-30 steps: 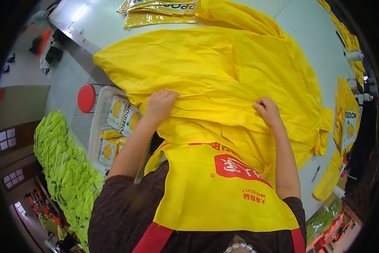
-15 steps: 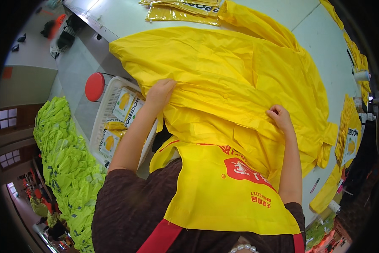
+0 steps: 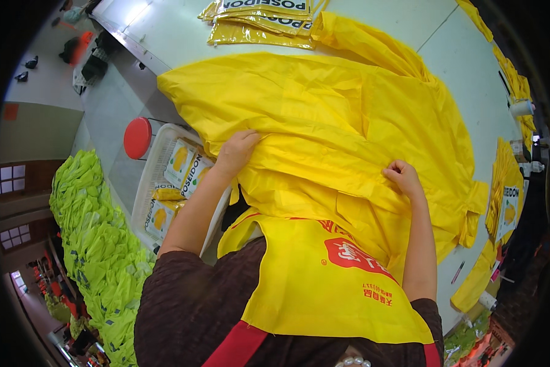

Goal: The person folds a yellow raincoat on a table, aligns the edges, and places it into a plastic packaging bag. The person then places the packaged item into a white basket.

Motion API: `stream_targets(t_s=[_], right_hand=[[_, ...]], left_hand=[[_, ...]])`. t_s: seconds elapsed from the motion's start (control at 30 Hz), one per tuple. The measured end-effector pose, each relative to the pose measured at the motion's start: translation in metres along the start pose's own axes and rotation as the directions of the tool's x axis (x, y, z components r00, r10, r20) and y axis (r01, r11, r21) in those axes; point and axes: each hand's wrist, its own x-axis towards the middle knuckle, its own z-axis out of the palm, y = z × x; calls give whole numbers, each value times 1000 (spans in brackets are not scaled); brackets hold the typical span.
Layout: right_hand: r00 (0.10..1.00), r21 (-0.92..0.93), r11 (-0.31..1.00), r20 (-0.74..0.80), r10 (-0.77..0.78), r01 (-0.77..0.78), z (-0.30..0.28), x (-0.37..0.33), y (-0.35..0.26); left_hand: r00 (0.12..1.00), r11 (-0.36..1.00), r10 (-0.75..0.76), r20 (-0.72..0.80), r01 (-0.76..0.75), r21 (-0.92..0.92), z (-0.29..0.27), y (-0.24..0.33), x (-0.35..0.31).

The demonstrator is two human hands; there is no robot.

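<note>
A yellow raincoat [image 3: 324, 101] lies spread across the table, its front strip running sideways between my hands. My left hand [image 3: 238, 151] pinches the strip's edge near the left end. Farther right along the same strip, my right hand [image 3: 405, 179] has its fingers curled and closed on the cloth. Between them the strip is drawn fairly straight, with soft creases around it. One sleeve [image 3: 373, 43] stretches along the far side. The near part of the coat hangs toward my yellow apron [image 3: 305, 287], which covers some of it.
Packed yellow garments [image 3: 260, 33] lie at the table's far edge. Left of the table are a white basket [image 3: 141, 196] of packets, a red stool [image 3: 138, 138] and a lime-green garment heap [image 3: 97, 251]. Folded yellow pieces [image 3: 501, 189], a pen [image 3: 457, 273] and thread spools [image 3: 522, 108] are at right.
The view has shifted slightly, so the far packets sit lower in the picture. Both hands keep their hold on the strip, which looks a little flatter between them.
</note>
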Motion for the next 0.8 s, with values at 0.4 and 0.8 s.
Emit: stream_targets(t_s=[0.4, 0.8], right_hand=[[1000, -75, 997, -25, 0, -2, -1, -5, -14], [439, -554, 828, -726, -529, 82, -15, -98, 71]], left_hand=[[744, 748, -599, 297, 652, -125, -7, -19, 27], [678, 695, -581, 451, 701, -160, -11, -13, 50]])
